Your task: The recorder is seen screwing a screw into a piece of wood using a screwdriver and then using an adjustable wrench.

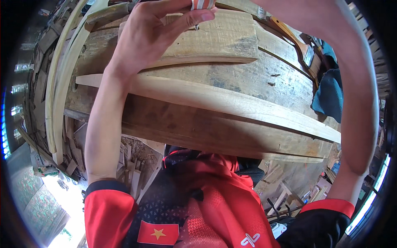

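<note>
So the left hand [155, 31] is way up near the top of the frame, fingers curled in and thumb stretched out under a little orange-and-white striped object [202, 4], which looks pinched there. The top edge crops that object, so I can't tell what it actually is. There's a small metal tip [196, 27] just under the thumb, but no clue whether it belongs to the striped thing or to the wood behind it. The right forearm [355, 78] swings up along the right side and bends in across the upper right, and the right hand is past the top edge, so can't say how open it is or what it's got. Below the left hand is a thick wooden board [223, 39] with a curved lower edge, lying on a scuffed wooden workbench [269, 78]. A long tapered wood strip [231, 101] runs across the middle, crossing behind the left forearm [103, 136]. Upper right you've got a wooden-handled paintbrush [305, 50], with a crumpled teal cloth [328, 95] just below it. Long curved wood pieces [58, 91] stack up on the left, and wood scraps [134, 173] litter the floor lower left.
</note>
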A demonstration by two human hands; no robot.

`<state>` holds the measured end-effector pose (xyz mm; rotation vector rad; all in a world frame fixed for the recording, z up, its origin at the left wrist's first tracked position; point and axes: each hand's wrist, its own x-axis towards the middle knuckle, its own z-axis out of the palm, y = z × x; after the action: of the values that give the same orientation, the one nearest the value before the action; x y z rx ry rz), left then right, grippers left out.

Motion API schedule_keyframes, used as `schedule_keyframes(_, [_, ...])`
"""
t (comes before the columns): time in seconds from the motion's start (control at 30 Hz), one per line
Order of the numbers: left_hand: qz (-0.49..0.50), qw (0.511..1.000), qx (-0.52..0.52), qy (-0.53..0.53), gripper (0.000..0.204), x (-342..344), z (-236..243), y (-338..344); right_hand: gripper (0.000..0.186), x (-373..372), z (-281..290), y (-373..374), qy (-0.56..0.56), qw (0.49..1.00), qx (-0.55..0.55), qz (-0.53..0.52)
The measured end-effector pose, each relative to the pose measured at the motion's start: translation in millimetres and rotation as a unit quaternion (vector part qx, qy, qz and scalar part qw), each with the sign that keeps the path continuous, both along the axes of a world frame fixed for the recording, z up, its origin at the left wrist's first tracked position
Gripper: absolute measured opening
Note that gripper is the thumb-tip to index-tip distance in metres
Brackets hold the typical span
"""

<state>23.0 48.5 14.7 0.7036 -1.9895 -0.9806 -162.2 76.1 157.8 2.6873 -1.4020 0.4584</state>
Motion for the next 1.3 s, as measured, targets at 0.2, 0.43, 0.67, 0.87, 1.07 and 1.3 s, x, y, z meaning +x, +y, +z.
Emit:
schedule_keyframes(0.2, [0.060, 0.996, 0.004, -0.062, 0.029, 0, -2, 1, 0.048, -3, 53, 14, 0.070, 0.966, 0.249, -0.027])
schedule_keyframes(0.43, [0.072, 0.993, -0.050, -0.083, 0.035, -8, 2, 2, 0.048, 2, 77, 11, 0.238, 0.946, 0.219, 0.004])
schedule_keyframes(0.67, [0.144, 0.984, -0.100, -0.029, 0.035, -7, 3, -1, 0.050, 26, 86, 2, 0.308, 0.904, 0.287, -0.076])
schedule_keyframes(0.87, [0.107, 0.981, -0.125, -0.104, 0.034, -2, 18, -4, 0.042, 15, 82, 7, 0.285, 0.941, 0.182, 0.026])
schedule_keyframes(1.07, [0.098, 0.970, -0.153, -0.159, 0.033, -3, 21, -3, 0.040, 19, 82, 10, 0.295, 0.934, 0.193, -0.058])
schedule_keyframes(1.3, [0.060, 0.978, -0.122, -0.156, 0.036, 0, 17, -11, 0.044, 34, 71, 19, 0.350, 0.923, 0.126, -0.103])
